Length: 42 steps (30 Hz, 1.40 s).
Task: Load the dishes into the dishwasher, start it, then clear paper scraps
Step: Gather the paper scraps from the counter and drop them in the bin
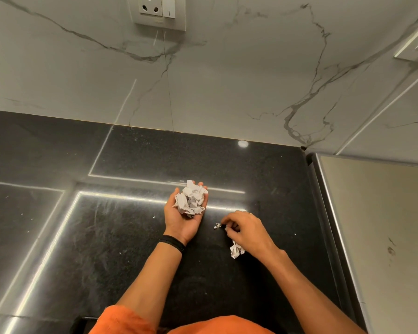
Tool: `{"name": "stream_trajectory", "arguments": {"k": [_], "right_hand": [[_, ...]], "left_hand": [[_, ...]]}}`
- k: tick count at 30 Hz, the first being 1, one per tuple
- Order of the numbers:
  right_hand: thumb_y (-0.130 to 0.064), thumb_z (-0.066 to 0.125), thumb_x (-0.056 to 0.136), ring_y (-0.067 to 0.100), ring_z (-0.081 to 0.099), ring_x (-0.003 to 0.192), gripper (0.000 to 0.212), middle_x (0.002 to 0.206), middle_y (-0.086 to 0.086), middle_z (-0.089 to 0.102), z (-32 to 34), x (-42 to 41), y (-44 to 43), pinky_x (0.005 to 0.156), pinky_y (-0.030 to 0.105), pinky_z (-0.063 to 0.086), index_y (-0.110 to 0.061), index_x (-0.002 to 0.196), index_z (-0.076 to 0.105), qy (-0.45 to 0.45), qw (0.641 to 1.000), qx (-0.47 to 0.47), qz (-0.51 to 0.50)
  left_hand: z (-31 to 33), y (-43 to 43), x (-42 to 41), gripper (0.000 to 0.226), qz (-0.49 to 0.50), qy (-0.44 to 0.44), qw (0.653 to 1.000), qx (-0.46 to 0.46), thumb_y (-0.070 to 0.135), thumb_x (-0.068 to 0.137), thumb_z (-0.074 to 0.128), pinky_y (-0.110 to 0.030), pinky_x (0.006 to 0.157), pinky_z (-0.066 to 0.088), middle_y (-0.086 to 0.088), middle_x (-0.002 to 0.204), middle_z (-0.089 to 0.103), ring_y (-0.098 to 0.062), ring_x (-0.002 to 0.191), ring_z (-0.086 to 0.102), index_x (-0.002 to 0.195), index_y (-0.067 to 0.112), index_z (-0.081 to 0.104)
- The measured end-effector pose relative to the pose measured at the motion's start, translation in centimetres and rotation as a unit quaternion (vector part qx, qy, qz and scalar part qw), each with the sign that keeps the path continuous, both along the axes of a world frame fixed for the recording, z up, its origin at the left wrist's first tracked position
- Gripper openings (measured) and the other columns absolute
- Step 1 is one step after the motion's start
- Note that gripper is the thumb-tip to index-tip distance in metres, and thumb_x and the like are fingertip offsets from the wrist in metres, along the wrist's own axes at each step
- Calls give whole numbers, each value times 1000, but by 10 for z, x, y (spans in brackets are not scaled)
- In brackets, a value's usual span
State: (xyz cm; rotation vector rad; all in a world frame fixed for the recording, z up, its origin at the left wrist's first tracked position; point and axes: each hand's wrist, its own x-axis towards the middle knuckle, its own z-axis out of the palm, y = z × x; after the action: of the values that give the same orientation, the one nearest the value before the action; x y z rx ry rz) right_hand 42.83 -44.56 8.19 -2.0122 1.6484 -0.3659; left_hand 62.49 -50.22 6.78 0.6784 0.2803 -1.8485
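Left hand (185, 225) palm-up, fingers cupped round crumpled white paper wad (191, 198); right hand (245, 227) palm-down, pinching small white scrap (217, 225)

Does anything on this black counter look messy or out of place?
Yes. A crumpled paper scrap lies loose on the counter beside the right wrist, while the right hand pinches a smaller scrap. Tiny white flecks dot the counter. The left hand cups gathered scraps.

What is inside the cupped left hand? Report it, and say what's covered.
A heap of crumpled white paper scraps fills the upturned left hand. The palm beneath them is covered, so anything under the heap cannot be seen.
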Motion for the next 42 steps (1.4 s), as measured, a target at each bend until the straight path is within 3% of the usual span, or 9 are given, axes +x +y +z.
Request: {"name": "stream_trajectory", "arguments": {"k": [5, 9, 13, 21, 25, 29, 31, 37, 42], "right_hand": [[-6, 69, 86, 4, 64, 90, 33, 101, -13, 64, 6, 12, -9, 83, 21, 55, -27, 111, 71, -99, 995, 24, -14], [-7, 68, 91, 7, 65, 96, 42, 122, -8, 63, 7, 16, -16, 91, 26, 54, -25, 129, 65, -4, 995, 56, 78], [-12, 68, 93, 7, 65, 103, 28, 113, -7, 71, 8, 16, -17, 96, 29, 53, -22, 118, 73, 19, 993, 44, 107], [-17, 78, 87, 6, 69, 90, 16, 94, -13, 75, 42, 35, -24, 82, 23, 57, -25, 101, 77, -272, 956, -12, -112], [-17, 78, 87, 3, 70, 90, 15, 92, -19, 75, 54, 44, -34, 82, 23, 57, -29, 97, 78, -263, 959, -24, -104], [-11, 75, 89, 1, 71, 95, 15, 97, -14, 76, 51, 36, -35, 87, 22, 56, -21, 99, 79, -280, 952, -19, -119], [-10, 75, 90, 1, 71, 96, 15, 98, -12, 76, 51, 26, -34, 87, 18, 55, -20, 100, 78, -294, 945, -26, -137], [-11, 75, 88, 0, 69, 92, 28, 98, -14, 75, 25, -9, -16, 89, 27, 57, -27, 111, 76, -85, 994, 49, -51], [-17, 71, 91, 5, 67, 98, 32, 107, -13, 72, 9, 1, -10, 91, 32, 56, -31, 119, 69, 24, 998, 54, 37]], "left_hand": [[-1, 0, 1, 53, -1, -11, 1000, -1, 36, 104, 44, -44, 117, 38, -20, 140, 60, -34, 129, 58, 146, 4, 52], [-1, 1, 1, 52, 0, -10, 1000, 2, 36, 104, 45, -44, 116, 40, -21, 139, 61, -35, 129, 57, 144, 3, 54], [-6, 2, 1, 52, 2, -8, 1000, 9, 36, 103, 46, -44, 117, 39, -21, 140, 60, -34, 132, 56, 144, 4, 54], [-5, 6, -15, 55, -27, -33, 999, -2, 39, 104, 44, -41, 119, 36, -18, 139, 61, -31, 133, 55, 144, 4, 54], [-3, 9, -27, 55, -46, -25, 999, 5, 40, 102, 49, -41, 121, 34, -18, 140, 60, -30, 140, 50, 143, 6, 56], [6, 10, -32, 47, -26, 3, 1000, 3, 38, 105, 43, -40, 98, 51, -19, 120, 71, -30, 106, 72, 131, 4, 62], [6, 11, -32, 49, -15, 13, 1000, 4, 38, 105, 43, -43, 99, 50, -21, 128, 68, -32, 112, 69, 135, 3, 60], [-6, 5, -26, 54, -7, 26, 999, 18, 36, 104, 44, -46, 113, 42, -23, 139, 60, -36, 126, 60, 146, 2, 51], [-5, 4, -22, 52, -8, 26, 999, 17, 35, 104, 45, -46, 112, 43, -23, 137, 61, -37, 124, 61, 143, 2, 54]]}}
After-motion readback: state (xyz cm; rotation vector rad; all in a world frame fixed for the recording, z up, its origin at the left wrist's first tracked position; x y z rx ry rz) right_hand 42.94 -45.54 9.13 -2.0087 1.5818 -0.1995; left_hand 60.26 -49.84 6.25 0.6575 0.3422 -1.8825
